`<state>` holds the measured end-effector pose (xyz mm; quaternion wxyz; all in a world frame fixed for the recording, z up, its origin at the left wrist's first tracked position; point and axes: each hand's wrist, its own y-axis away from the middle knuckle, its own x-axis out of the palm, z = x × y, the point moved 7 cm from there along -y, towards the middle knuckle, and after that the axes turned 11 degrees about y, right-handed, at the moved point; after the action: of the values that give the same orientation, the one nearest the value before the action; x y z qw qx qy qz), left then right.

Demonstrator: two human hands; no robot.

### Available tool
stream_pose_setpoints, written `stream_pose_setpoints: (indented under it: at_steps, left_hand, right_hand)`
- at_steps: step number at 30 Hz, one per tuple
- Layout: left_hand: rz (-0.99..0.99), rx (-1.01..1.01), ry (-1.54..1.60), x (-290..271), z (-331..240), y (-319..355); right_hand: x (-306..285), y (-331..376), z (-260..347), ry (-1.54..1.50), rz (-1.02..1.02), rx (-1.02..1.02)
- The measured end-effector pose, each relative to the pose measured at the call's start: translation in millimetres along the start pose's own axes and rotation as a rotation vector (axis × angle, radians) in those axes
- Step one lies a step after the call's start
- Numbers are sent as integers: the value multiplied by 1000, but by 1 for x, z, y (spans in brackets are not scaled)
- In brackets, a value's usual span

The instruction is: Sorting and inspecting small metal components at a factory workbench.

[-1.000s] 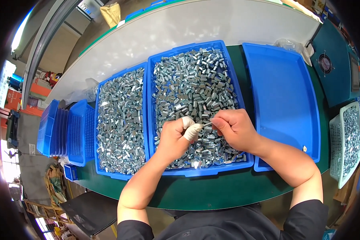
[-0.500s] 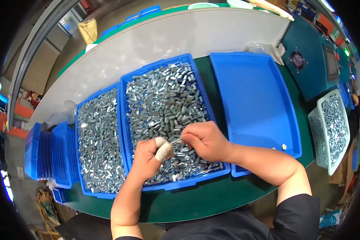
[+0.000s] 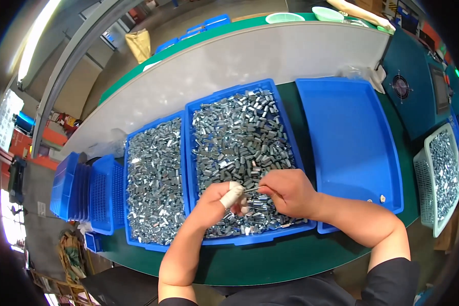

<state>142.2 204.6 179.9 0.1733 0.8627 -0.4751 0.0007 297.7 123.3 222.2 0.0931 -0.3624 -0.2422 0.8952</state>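
Both of my hands are over the middle blue tray [image 3: 260,237], which is filled with small shiny metal pieces [image 3: 237,137]. My left hand [image 3: 214,204] is closed, with a white wrapping [image 3: 232,195] around a digit. Whatever sits between its fingertips is too small to make out. From the right, my right hand [image 3: 290,193] pinches a thin metal rod [image 3: 253,189]. The rod bridges the short gap between the hands, its other end reaching the left fingertips.
Left of the middle tray is another blue tray [image 3: 129,204] of metal pieces, beside stacked blue baskets [image 3: 107,191]. A blue tray [image 3: 352,137] with two small pieces lies right. Farther right are a pale basket [image 3: 424,186] of metal parts and a green machine [image 3: 410,112]. A grey partition [image 3: 229,66] runs behind.
My view has swung a little, so the whole scene sits farther right and lower. My hands stay over the same tray, and slightly more of the rod shows between them.
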Motion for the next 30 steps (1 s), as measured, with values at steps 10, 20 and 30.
stream_pose_setpoints:
  at_steps: [10,20,30]
  left_hand:
    - [-1,518,-577,18,-26,6]
    - [-171,677,-660,24,-43,8]
    - [-891,746,-754,-57,-60,33]
  right_hand:
    - [10,3,3,29,135,35]
    - [10,1,-13,-103,111,201]
    - [4,0,-31,-122,27,314]
